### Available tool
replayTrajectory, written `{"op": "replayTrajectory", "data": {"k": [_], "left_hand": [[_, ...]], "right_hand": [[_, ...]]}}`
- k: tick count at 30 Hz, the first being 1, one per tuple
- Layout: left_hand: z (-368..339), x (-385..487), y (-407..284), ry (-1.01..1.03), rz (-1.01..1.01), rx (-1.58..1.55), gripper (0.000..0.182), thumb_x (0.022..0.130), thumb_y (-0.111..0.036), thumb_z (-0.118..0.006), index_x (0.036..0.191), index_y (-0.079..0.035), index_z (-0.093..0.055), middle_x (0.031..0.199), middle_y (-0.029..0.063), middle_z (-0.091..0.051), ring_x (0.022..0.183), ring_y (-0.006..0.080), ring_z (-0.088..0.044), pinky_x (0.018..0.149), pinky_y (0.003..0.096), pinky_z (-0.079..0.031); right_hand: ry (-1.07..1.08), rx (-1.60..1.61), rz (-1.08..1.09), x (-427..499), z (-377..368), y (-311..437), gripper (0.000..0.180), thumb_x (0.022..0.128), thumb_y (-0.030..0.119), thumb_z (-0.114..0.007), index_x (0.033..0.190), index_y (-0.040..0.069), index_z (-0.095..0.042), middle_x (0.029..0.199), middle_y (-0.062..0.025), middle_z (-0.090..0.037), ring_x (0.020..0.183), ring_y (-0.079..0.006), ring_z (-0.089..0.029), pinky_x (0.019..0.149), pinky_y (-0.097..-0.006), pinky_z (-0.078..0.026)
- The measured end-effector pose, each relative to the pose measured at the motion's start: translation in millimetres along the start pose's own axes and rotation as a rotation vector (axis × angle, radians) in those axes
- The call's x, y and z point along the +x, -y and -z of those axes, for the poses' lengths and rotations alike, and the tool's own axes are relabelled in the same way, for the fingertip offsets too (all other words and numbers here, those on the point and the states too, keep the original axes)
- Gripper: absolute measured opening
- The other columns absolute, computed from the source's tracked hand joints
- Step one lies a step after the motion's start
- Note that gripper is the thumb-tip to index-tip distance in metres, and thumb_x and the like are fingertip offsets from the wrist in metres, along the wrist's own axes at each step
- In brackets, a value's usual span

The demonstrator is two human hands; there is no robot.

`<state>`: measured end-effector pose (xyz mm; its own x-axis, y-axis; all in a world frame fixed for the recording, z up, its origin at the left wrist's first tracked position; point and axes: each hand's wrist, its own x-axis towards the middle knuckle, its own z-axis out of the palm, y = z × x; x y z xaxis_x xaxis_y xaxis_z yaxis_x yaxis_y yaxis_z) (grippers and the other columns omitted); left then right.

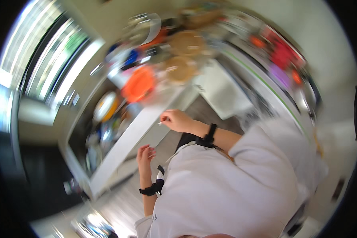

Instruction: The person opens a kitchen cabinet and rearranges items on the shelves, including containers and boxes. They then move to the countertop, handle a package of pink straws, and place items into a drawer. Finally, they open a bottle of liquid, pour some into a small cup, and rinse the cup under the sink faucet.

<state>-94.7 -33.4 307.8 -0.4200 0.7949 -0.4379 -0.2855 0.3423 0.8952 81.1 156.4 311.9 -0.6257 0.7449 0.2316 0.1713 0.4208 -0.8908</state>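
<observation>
My right hand (176, 120) is in front of my body at the white edge of a worktop (132, 132). Its thumb and fingertips pinch a small, thin white object (160, 123), too small to identify. Lower and to the left is my left hand (145, 154), raised with loosely curled fingers and no object visible in it. Both wrists wear black straps. Beyond my right hand, an orange bowl or basin (139, 84) sits on the counter, blurred, beside two round tan items (181, 69).
A sink-like recess holds blurred items, including a yellow and white round object (106, 106). A pale panel or lid (226, 92) slants at the right, near clear plastic (258, 104). Red and purple things (279, 76) lie on a far-right surface. A window (53, 56) is at upper left.
</observation>
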Motion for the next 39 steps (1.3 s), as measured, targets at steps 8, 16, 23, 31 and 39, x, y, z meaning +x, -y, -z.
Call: {"op": "replayTrajectory", "data": {"k": [8, 16, 23, 31, 39], "left_hand": [[204, -178, 127, -0.835, -0.094, -0.174, 0.02, 0.093, -0.017, -0.051, 0.108, -0.005, -0.058, 0.093, 0.006, -0.065, 0.08, 0.0121, -0.062, 0.069, 0.0256, -0.049], [253, -268, 231, -1.452, -0.02, -0.519, 0.018, 0.089, -0.011, -0.051, 0.104, -0.003, -0.057, 0.083, 0.0057, -0.061, 0.074, 0.0116, -0.06, 0.067, 0.0265, -0.05], [302, -321, 321, -1.835, 0.133, -0.72, 0.023, 0.082, -0.01, -0.055, 0.103, -0.003, -0.058, 0.077, 0.0068, -0.062, 0.065, 0.0142, -0.06, 0.061, 0.0288, -0.05], [361, -399, 381, -2.019, 0.292, -0.956, 0.021, 0.084, -0.013, -0.056, 0.103, -0.005, -0.058, 0.085, 0.0076, -0.065, 0.069, 0.0144, -0.063, 0.061, 0.0302, -0.049], [410, -460, 439, -1.862, 0.536, -1.409, 0.02, 0.088, -0.025, -0.055, 0.102, -0.011, -0.056, 0.083, 0.0027, -0.065, 0.065, 0.0117, -0.062, 0.054, 0.0294, -0.046]], "right_hand": [[0.975, 0.207, 0.319, -46, -279, 168, 0.005, 0.083, 0.001, -0.065, 0.087, 0.001, -0.064, 0.08, -0.0076, -0.064, 0.067, -0.0165, -0.061, 0.058, -0.0261, -0.047], [1.55, 0.222, 0.527, -86, -462, 214, 0.006, 0.084, 0.004, -0.067, 0.09, 0.003, -0.065, 0.079, -0.0038, -0.066, 0.068, -0.0105, -0.061, 0.056, -0.024, -0.046], [1.687, 0.145, 0.505, -94, -628, 242, 0.003, 0.084, 0.002, -0.065, 0.087, 0.004, -0.065, 0.078, -0.001, -0.063, 0.066, -0.0083, -0.057, 0.054, -0.0218, -0.042], [1.886, 0.164, 0.558, -140, -822, 319, 0.004, 0.086, 0.003, -0.064, 0.09, 0.001, -0.064, 0.076, -0.0005, -0.063, 0.067, -0.0068, -0.058, 0.061, -0.0201, -0.046], [2.108, 0.135, 0.635, -285, -986, 403, 0.008, 0.084, 0.004, -0.066, 0.091, 0.001, -0.064, 0.077, -0.0016, -0.065, 0.068, -0.0081, -0.061, 0.059, -0.021, -0.046]]}}
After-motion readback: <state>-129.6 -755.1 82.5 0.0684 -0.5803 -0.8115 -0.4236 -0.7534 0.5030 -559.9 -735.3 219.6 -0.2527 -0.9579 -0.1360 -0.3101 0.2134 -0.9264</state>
